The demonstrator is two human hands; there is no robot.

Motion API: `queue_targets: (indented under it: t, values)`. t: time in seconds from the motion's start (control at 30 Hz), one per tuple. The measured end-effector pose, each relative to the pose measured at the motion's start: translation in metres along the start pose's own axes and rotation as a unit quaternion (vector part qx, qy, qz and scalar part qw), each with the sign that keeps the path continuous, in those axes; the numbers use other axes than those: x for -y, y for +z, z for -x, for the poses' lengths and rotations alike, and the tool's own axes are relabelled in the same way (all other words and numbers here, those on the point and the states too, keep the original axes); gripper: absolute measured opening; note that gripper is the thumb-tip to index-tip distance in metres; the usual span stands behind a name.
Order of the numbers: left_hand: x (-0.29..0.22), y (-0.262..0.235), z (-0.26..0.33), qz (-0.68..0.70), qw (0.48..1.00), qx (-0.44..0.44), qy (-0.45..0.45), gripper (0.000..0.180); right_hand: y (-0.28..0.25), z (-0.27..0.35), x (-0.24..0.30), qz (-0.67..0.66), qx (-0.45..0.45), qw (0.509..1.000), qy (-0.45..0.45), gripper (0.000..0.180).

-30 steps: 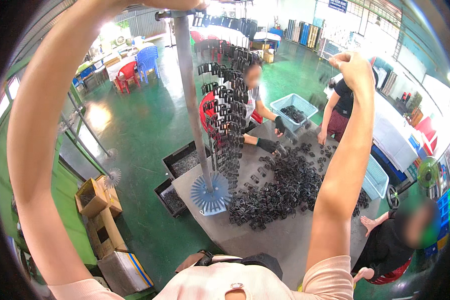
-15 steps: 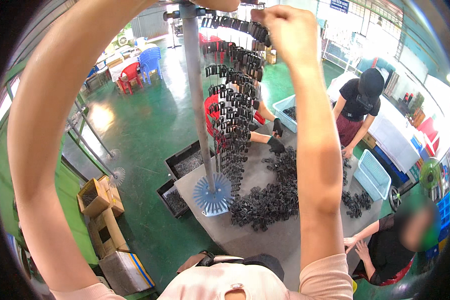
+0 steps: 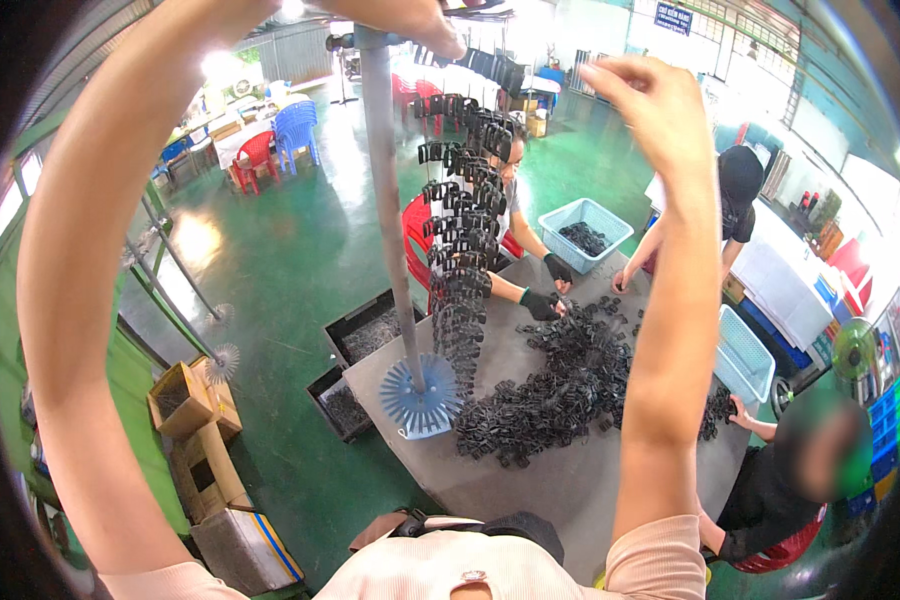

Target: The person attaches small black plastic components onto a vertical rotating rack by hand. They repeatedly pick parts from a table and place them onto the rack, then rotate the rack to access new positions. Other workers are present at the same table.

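Both my arms are raised around a grey metal pole (image 3: pixel 390 200). My left hand (image 3: pixel 410 20) is at the pole's top, partly cut off by the frame edge; its thumb shows beside the uppermost black clips, while the other fingers are hidden. To the right of the rack, my right hand (image 3: pixel 660 100) hangs in the air with loosely bent fingers, and no part shows in it. Rows of small black plastic clips (image 3: pixel 465 190) hang beside the pole in a long column. The pole rises from a slotted round blue-grey disc (image 3: pixel 420 395).
A heap of black clips (image 3: pixel 540 410) covers part of the grey table (image 3: pixel 470 470). Co-workers sit and stand around it, one wearing dark gloves (image 3: pixel 542 305). Light-blue baskets (image 3: pixel 585 215) stand at the right. Black crates (image 3: pixel 370 325) and cardboard boxes (image 3: pixel 185 395) are at the left.
My right hand has left the upper clips and moved right. My left hand shows lower by the pole's top. The co-worker in the cap is further right, and the seated one reaches toward the clips.
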State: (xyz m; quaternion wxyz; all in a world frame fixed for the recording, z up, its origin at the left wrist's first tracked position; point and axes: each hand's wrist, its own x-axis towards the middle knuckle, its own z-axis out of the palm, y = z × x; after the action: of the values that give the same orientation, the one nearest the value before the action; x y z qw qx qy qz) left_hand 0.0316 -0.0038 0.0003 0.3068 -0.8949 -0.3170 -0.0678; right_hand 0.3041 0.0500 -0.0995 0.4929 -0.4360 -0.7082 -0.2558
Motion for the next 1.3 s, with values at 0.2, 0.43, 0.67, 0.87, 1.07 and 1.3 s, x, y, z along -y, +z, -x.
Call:
queue_targets:
  t: [0.2,0.43,0.67,0.87,1.07,1.3]
  values:
    - [-0.044,-0.035,0.008,0.049,0.972,0.163,-0.159,0.052,0.041,0.000,0.114,-0.007,-0.077,0.997,0.000,0.023]
    - [-0.035,-0.022,0.021,0.041,0.991,0.068,-0.108,0.052,0.031,-0.002,0.053,-0.182,-0.013,0.982,0.048,0.025]
    - [-0.026,-0.001,0.021,0.078,0.993,0.048,-0.072,0.055,-0.022,0.016,-0.028,0.119,0.121,0.970,0.175,0.033]
    - [-0.028,-0.036,0.017,0.050,0.989,0.098,-0.096,0.059,0.025,-0.010,0.080,-0.094,-0.026,0.995,0.012,0.031]
    - [-0.046,-0.038,-0.007,0.089,0.957,0.206,-0.184,0.059,0.053,-0.011,0.093,-0.077,-0.063,0.994,0.050,0.021]
    - [-0.002,-0.010,0.027,0.005,0.994,0.062,-0.086,0.060,0.010,0.004,0.017,-0.070,0.058,0.977,0.193,0.031]
